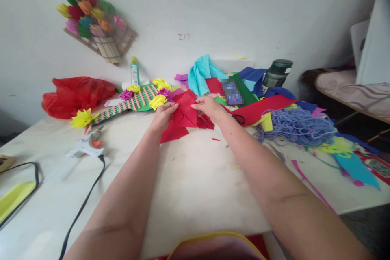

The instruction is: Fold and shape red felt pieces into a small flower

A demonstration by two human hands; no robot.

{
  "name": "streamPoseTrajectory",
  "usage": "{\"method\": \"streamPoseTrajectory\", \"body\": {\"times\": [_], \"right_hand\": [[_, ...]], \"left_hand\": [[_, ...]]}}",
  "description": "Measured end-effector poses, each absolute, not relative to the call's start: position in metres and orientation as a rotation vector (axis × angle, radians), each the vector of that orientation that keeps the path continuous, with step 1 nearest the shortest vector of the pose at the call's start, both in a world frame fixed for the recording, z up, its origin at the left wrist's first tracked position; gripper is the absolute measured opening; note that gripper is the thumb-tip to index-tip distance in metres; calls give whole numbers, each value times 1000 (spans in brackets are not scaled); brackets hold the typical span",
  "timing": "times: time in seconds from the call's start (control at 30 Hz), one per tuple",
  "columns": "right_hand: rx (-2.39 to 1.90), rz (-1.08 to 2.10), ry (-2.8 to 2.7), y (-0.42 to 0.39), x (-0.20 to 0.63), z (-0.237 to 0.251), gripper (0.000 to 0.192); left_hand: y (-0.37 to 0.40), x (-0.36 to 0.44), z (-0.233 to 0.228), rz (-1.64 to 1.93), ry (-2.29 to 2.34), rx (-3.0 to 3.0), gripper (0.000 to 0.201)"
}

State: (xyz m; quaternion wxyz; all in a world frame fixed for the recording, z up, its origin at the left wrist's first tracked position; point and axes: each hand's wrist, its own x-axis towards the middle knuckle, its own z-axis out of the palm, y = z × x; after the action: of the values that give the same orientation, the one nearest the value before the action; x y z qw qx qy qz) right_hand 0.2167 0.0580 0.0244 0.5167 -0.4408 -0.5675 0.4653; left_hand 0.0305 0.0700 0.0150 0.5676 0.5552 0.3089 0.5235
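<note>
Head view: my left hand [163, 116] and right hand [208, 107] each pinch the red paper [183, 118], grip closed on its edges, low over the pale tabletop [189, 183]. Scissors [238, 118] lie just right. Glue gun [87, 146] sits left; blue yarn [297, 126] right. The white wall [213, 8] reads "217".

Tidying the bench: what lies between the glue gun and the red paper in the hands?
The head view shows only bare table between the glue gun and the red paper.
</note>
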Motion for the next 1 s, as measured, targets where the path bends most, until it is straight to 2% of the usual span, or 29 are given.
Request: {"method": "streamPoseTrajectory", "body": {"times": [0.2, 0.73, 1.0], "right_hand": [[-1074, 1115, -1413, 58, 218, 24, 22], [-1009, 1166, -1321, 57, 215, 24, 7], [-969, 1150, -1406, 58, 218, 23, 8]], "left_hand": [[71, 27, 14, 1196, 724, 1378, 27], [71, 26, 17, 1179, 765, 1295, 18], [71, 26, 15, 1186, 756, 1279, 19]]}}
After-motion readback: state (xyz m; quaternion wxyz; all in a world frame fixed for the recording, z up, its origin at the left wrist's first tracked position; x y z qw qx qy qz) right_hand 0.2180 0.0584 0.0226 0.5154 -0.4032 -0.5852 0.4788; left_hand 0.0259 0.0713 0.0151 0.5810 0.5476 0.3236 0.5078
